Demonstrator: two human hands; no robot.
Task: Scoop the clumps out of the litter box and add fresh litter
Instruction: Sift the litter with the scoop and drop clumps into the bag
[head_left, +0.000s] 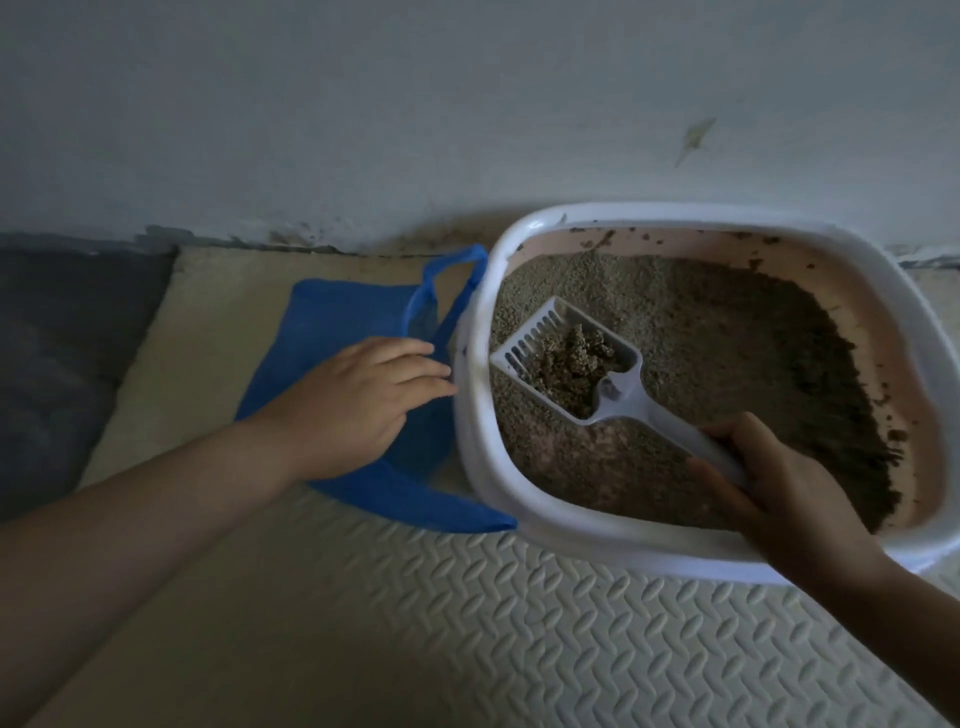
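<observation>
Over the litter box (571, 538), my right hand (784, 493) grips the scoop (621, 397); carry level to the bag (343, 322) beneath my flat left hand (353, 410).

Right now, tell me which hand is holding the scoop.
The right hand: its fingers curl round the white scoop handle, above the litter box. The left hand rests on the blue bag with straight fingers, gripping nothing.

Dim, bluish, soft picture, darkest toward the corners, with wide-angle bending at edges.
</observation>
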